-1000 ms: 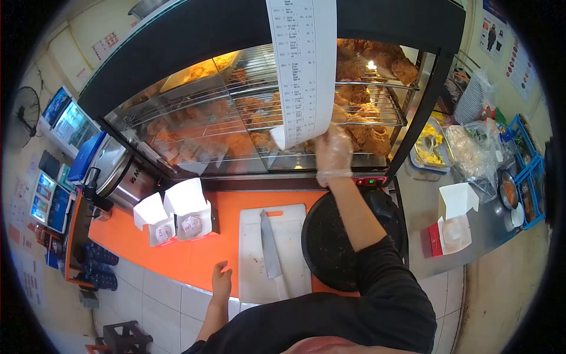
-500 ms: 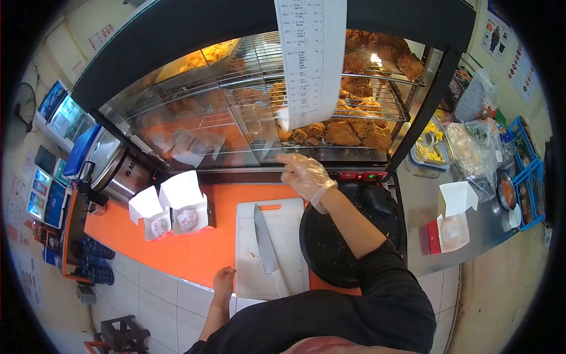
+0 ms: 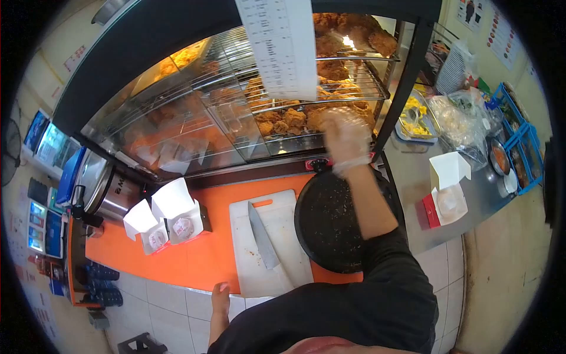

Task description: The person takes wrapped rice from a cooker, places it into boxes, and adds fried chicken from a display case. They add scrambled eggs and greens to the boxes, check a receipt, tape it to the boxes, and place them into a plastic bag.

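My right hand [image 3: 348, 138], in a clear plastic glove, reaches into the opening of the glass food warmer [image 3: 236, 166]. Motion smears its fingers, which overlap the fried chicken [image 3: 289, 120] on the lower rack; I cannot tell whether they grip a piece. Below that forearm lies a round black tray [image 3: 327, 218] dotted with crumbs. Bare and curled closed, my left hand [image 3: 220, 298] is by the counter's front edge with nothing visible in it. Right of it, a knife [image 3: 262, 239] rests on the white cutting board [image 3: 239, 224].
Two open boxes [image 3: 183, 206] with wrapped items stand on the orange counter [image 3: 206, 259]. A printed paper strip [image 3: 280, 53] hangs before the warmer. On the steel side counter are another open box [image 3: 449, 197], a tray of yellow food [image 3: 415, 121] and plastic bags [image 3: 457, 121].
My right hand has moved rightward from the sliding glass to the warmer's opening, in front of the chicken. My left hand stays low by the counter edge. The whole view has shifted slightly.
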Demonstrator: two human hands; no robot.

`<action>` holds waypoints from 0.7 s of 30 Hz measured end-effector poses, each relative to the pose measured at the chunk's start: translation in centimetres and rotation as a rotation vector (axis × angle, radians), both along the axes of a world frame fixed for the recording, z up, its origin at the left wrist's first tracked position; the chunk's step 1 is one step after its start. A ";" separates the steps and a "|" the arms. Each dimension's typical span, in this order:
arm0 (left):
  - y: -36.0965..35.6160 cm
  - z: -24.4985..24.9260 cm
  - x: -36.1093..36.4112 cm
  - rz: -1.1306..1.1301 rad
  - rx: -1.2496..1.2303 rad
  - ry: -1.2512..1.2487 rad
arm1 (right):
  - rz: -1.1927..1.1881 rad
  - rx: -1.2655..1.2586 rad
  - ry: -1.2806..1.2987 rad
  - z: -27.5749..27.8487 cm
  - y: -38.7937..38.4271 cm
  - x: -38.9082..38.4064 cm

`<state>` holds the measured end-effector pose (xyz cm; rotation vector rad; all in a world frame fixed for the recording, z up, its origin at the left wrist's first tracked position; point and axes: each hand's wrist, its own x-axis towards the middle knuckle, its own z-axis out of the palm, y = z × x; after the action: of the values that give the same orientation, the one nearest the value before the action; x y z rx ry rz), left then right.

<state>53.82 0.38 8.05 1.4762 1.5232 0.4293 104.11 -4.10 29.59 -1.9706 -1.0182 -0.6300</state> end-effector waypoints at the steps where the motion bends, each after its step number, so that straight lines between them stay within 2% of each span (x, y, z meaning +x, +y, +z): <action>1: -0.1 -0.3 -1.0 0.026 -0.012 -0.008 | -0.074 0.102 -0.013 0.2 -1.2 2.2; 2: -0.3 -0.6 -2.0 0.053 -0.026 -0.014 | -0.115 0.164 -0.057 1.1 -2.7 3.9; 3: -0.3 -1.4 -3.1 0.075 -0.035 -0.021 | -0.260 0.030 -0.008 1.4 -3.7 5.6; 4: -0.2 -2.3 -4.0 0.098 -0.042 -0.030 | -0.230 0.029 0.111 2.4 -4.6 6.2; 7: -1.2 -3.4 -6.1 0.107 -0.085 0.053 | -0.145 -0.148 0.125 2.6 -5.0 7.3; 8: -1.3 -3.3 -5.9 0.099 -0.099 0.095 | -0.100 -0.171 0.053 3.1 -4.8 7.0; 10: -2.5 -1.9 -5.6 0.010 -0.080 0.147 | -0.200 -0.284 -0.018 5.3 -3.0 6.0; 12: -3.5 -0.5 -5.2 -0.059 -0.081 0.222 | -0.153 -0.394 -0.079 7.0 -0.8 5.9; 14: -4.2 -0.3 -5.5 -0.105 -0.065 0.295 | -0.046 -0.383 -0.318 6.5 2.8 7.8; 16: -5.0 1.2 -5.3 -0.123 -0.074 0.354 | -0.068 -0.863 -0.270 7.9 5.0 9.1; 17: -5.4 2.8 -4.2 -0.115 -0.088 0.365 | -0.042 -1.002 -0.259 8.6 6.1 9.5; 18: -6.0 3.5 -3.6 -0.101 -0.103 0.369 | -0.035 -1.047 -0.244 8.5 6.7 9.7; 21: -7.0 0.3 -6.6 -0.047 -0.081 0.321 | -0.063 -1.021 -0.208 8.4 8.6 10.1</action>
<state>47.23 -6.63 8.33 1.5673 1.7291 0.1025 114.24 4.50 38.01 -2.8504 -1.6138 -0.3620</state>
